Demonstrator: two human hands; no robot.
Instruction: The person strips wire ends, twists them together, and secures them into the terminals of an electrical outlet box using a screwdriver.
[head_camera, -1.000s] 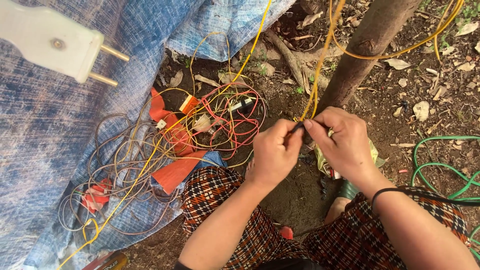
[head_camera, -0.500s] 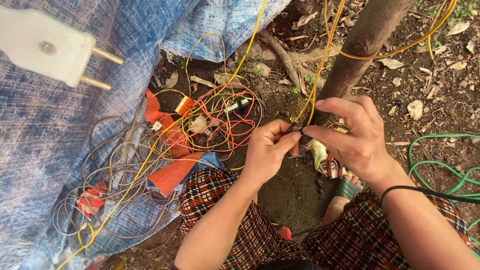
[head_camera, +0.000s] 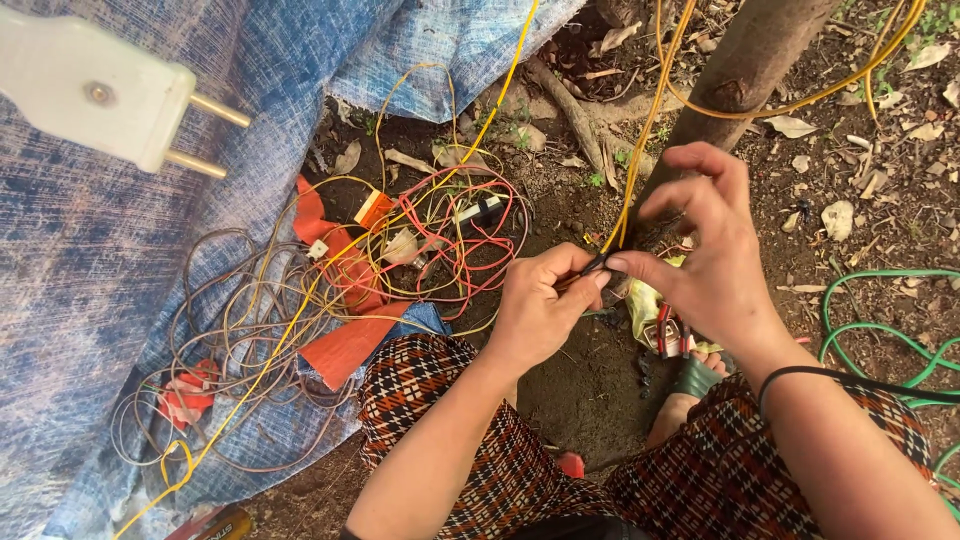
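My left hand (head_camera: 538, 308) and my right hand (head_camera: 706, 248) meet at the lower end of a yellow wire (head_camera: 633, 160) that runs up along a tree trunk (head_camera: 742, 72). Both pinch the dark wire end between thumb and forefinger; the other fingers of my right hand are spread upward. A thin black cable (head_camera: 850, 380) crosses my right wrist. Under my hands lie a small red-and-metal part (head_camera: 668, 335) and a yellowish scrap on bare soil.
A tangle of red, yellow and brown wires (head_camera: 300, 310) lies on a blue tarp (head_camera: 90, 300) with orange plastic pieces (head_camera: 345, 345). A white two-pin plug (head_camera: 95, 90) hangs close at top left. A green hose (head_camera: 880, 320) curls at right. Dry leaves cover the soil.
My right hand has opened its outer fingers and lifted them while still pinching the wire end. The left hand has stayed on the wire.
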